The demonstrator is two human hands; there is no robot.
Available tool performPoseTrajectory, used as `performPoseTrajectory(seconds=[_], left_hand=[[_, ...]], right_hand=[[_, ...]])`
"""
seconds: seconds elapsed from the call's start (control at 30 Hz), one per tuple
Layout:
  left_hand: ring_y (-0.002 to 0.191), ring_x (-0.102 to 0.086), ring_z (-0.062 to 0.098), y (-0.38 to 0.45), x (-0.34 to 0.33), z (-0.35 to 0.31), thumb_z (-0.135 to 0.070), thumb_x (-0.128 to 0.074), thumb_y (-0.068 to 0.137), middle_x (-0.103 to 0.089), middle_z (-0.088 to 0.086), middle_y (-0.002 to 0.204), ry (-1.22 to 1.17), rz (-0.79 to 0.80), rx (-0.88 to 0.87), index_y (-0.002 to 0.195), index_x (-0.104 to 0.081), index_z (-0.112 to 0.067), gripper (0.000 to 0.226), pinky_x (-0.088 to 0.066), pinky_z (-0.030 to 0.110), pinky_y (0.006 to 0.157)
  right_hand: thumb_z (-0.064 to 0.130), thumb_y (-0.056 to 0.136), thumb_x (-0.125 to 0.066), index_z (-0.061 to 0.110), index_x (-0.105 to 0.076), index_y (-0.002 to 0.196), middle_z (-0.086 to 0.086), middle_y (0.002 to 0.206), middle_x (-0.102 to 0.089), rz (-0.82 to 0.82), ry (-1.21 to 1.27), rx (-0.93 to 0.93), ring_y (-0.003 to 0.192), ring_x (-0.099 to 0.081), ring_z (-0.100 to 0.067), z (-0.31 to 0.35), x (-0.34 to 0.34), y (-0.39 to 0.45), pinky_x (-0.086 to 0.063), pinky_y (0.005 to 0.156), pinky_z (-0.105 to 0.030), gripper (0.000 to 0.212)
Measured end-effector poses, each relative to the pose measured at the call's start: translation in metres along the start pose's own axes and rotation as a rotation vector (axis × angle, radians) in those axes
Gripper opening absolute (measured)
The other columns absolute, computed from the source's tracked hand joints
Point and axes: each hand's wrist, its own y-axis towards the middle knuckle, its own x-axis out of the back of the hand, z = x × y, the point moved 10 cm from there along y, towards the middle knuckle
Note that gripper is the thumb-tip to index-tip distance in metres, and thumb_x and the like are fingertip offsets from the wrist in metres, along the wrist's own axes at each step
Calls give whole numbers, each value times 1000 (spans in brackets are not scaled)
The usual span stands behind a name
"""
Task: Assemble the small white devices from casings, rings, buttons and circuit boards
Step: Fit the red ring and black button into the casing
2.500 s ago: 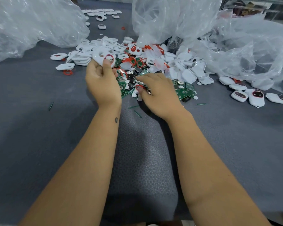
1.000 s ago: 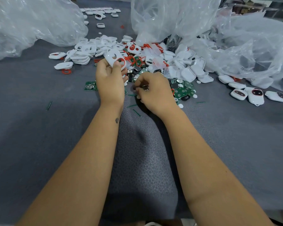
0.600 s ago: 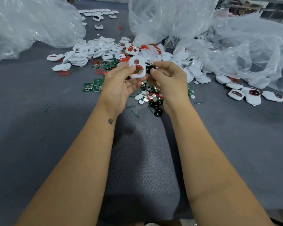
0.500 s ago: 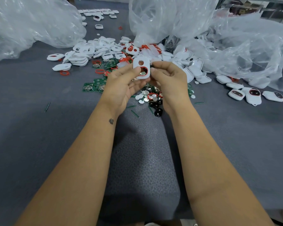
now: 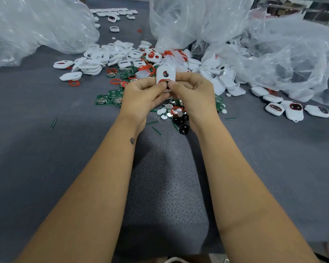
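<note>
Head view: two hands [image 5: 176, 92] pinch one casing [image 5: 165, 74].

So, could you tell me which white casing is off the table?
The casing pinched between the left hand and right hand; every other one lies on the table.

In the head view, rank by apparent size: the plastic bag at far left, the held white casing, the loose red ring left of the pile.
1. plastic bag
2. white casing
3. red ring, farther off, though clearly smallest.
</note>
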Motion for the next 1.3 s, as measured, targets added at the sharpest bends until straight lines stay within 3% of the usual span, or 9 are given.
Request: performPoseTrajectory(seconds=[0.27, 0.53, 0.6, 0.7, 0.77, 0.9, 1.07, 1.2, 1.3], left_hand=[[65, -64, 14, 0, 5, 5, -3, -65, 89, -67, 3, 67, 23, -59, 75, 72, -68, -9, 19, -57, 24, 68], [72, -69, 11, 2, 1, 5, -9, -64, 91, -72, 1, 72, -5, 10, 81, 68, -73, -18, 27, -56, 26, 67], [74, -69, 13, 2, 0, 7, -9, -62, 91, -72, 2, 74, -31, 34, 94, 70, -72, -16, 25, -56, 27, 67], [75, -68, 15, 2, -1, 8, -7, -56, 91, -71, 5, 78, -71, 54, 104, 76, -70, -13, 22, -55, 27, 66], [73, -67, 14, 2, -2, 7, -6, -53, 92, -70, 5, 79, -79, 68, 102, 80, -68, -11, 20, -55, 26, 65], [67, -65, 9, 2, -5, 6, -7, -52, 94, -70, 1, 76, -72, 81, 93, 86, -66, -9, 16, -54, 26, 66], [74, -67, 10, 1, -5, 4, -6, -58, 93, -73, -1, 79, -18, 80, 60, 90, -69, -14, 14, -55, 25, 72], [77, -66, 10, 1, -8, 4, -9, -58, 94, -73, 0, 81, -98, 101, 80, 87, -69, -13, 14, -54, 26, 74], [86, -63, 12, 1, -10, 5, -13, -56, 97, -71, 1, 87, -123, 124, 97, 89, -68, -12, 15, -53, 29, 79]], right_hand=[[-4, 86, -66, 3, -65, 95, -4, 79, -75, 16, -9, -2, 73, -69, -14, -2, 2, 2, -55, 68, -25, 11], [0, 86, -68, -1, -65, 102, -16, 91, -71, 47, -27, -21, 84, -68, -28, -3, -2, 1, -52, 82, -51, 17], [-2, 86, -67, -5, -64, 105, -15, 89, -72, 49, 6, -23, 82, -69, -25, -1, -1, 1, -55, 84, -43, 19], [-3, 88, -63, -6, -63, 105, -6, 76, -72, 62, 57, -36, 66, -68, -14, 0, -1, 0, -56, 68, -25, 17], [-3, 90, -60, -8, -61, 109, -4, 74, -71, 67, 103, -64, 61, -67, -10, 0, -3, -2, -53, 62, -21, 19], [-2, 90, -60, -11, -58, 114, -12, 85, -67, 40, 134, -97, 66, -65, -12, -1, -2, -3, -52, 64, -22, 26], [-4, 90, -60, -5, -60, 106, -6, 75, -69, 59, 151, -81, 61, -66, -11, -1, -2, -2, -53, 61, -21, 16], [0, 90, -60, -3, -60, 109, -9, 83, -64, 61, 154, -109, 69, -63, -12, -3, -2, -1, -50, 69, -25, 20], [0, 90, -59, 5, -59, 101, -9, 85, -64, 85, 203, -150, 71, -61, -13, -7, -5, -1, -48, 72, -26, 12]])
